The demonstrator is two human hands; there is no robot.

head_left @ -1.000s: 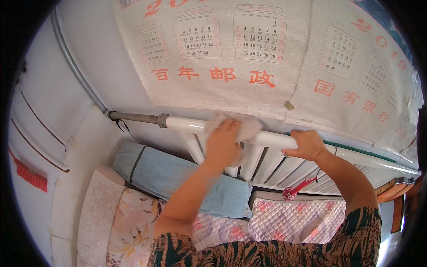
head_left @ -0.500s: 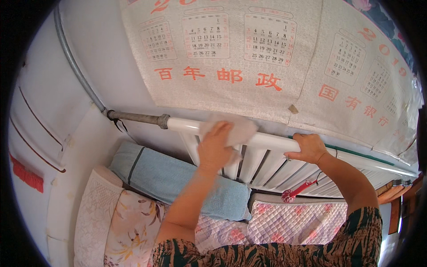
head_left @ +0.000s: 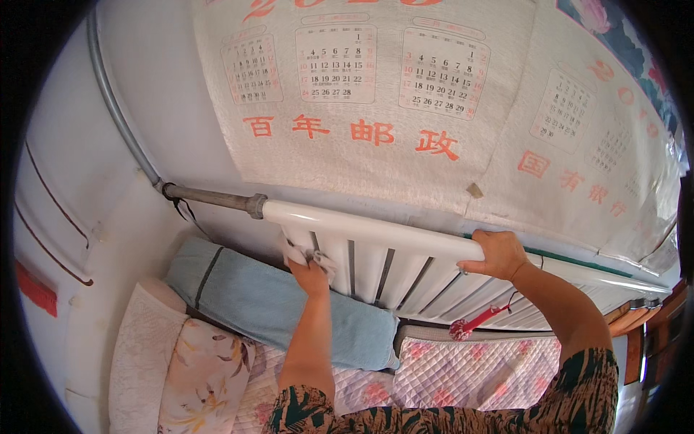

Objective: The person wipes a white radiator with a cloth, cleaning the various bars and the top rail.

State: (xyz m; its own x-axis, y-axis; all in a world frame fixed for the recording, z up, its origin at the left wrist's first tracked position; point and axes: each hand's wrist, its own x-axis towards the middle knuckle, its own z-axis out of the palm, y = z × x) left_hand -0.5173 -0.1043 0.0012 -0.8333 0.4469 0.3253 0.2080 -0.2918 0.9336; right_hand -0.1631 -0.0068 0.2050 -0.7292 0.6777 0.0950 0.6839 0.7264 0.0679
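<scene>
A white radiator (head_left: 372, 230) runs along the wall, with a thick top rail and flat upright slats. My left hand (head_left: 311, 277) is closed around a crumpled pale cloth (head_left: 319, 257), which lies against the slats at the radiator's left end, below the rail. Part of the cloth is covered by my fingers. Further right, my right hand (head_left: 502, 254) grips the top rail, its fingers over the back and the thumb in front.
Below the radiator lie a folded blue towel-like bundle (head_left: 282, 300), a floral pillow (head_left: 206, 372) and a quilted pad (head_left: 470, 369). A red-handled object (head_left: 481, 320) hangs on the slats. A grey pipe (head_left: 217, 197) joins the rail. Paper calendars (head_left: 347, 159) cover the wall behind.
My left hand has moved with the cloth from the top rail down and left onto the end slats. My right hand keeps its grip on the rail.
</scene>
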